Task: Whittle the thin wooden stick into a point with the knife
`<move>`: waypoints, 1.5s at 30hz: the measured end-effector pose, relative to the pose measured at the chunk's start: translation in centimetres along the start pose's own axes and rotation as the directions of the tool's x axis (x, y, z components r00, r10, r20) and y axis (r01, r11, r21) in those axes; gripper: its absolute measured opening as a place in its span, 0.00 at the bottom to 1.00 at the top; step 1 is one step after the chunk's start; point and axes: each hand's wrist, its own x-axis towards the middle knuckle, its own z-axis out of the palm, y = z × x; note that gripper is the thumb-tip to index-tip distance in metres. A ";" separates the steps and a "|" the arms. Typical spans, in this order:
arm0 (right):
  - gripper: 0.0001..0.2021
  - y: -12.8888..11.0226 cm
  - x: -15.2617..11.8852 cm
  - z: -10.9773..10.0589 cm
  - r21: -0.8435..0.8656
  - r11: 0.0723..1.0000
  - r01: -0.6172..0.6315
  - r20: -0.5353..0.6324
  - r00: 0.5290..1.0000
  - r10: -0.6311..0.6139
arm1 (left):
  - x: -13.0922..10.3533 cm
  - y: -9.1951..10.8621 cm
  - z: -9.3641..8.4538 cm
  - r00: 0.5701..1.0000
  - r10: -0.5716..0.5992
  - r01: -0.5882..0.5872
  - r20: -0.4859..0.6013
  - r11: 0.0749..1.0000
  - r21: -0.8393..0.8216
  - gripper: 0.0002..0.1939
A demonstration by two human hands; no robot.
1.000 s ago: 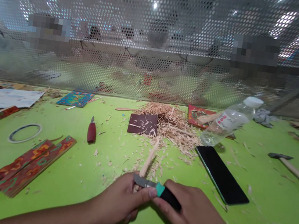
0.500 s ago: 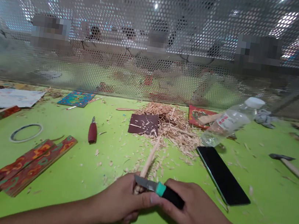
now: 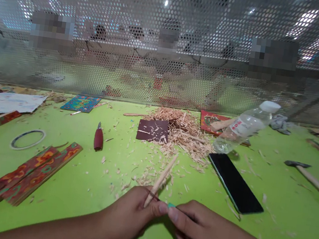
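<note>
My left hand [image 3: 131,210] is closed around a slim wooden stick [image 3: 163,177], whose pale, whittled end points up and away from me. Against its thumb rests my right hand [image 3: 198,224], also closed. Between the right fingers only a teal bit of the carving knife [image 3: 171,206] shows; its blade and black handle are hidden now. Beyond the stick lies a dark brown sheet of sandpaper [image 3: 153,130] sprinkled with shavings. To the left, a second carving knife with a red handle [image 3: 99,138] lies on the green table [image 3: 79,179].
A heap of wood shavings [image 3: 186,131] sits at the back. At right are a black phone [image 3: 236,183], a tilted plastic bottle [image 3: 244,125] and a hammer [image 3: 314,180]. Patterned wooden strips [image 3: 23,181] and a tape roll [image 3: 28,140] lie left. A perforated metal screen [image 3: 141,77] stands behind.
The knife has turned from lying across the stick, with blade and handle visible, to being mostly hidden by my right hand. The stick's far end has swung slightly right.
</note>
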 end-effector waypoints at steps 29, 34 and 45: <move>0.24 0.1 0.2 -1.4 -0.275 0.952 0.136 -0.468 0.846 -0.256 | 0.3 -0.4 0.0 0.998 -0.015 0.032 0.053 0.941 -0.336 0.17; 0.22 0.3 0.5 -1.5 -0.457 0.882 0.113 -0.346 0.891 -0.293 | 0.5 -0.6 -0.1 0.998 0.007 0.013 0.062 0.948 -0.319 0.19; 0.22 0.8 0.5 -1.6 -0.528 0.842 0.112 -0.193 0.949 -0.247 | 0.8 -1.3 -0.2 0.999 0.027 -0.011 0.047 0.949 -0.314 0.25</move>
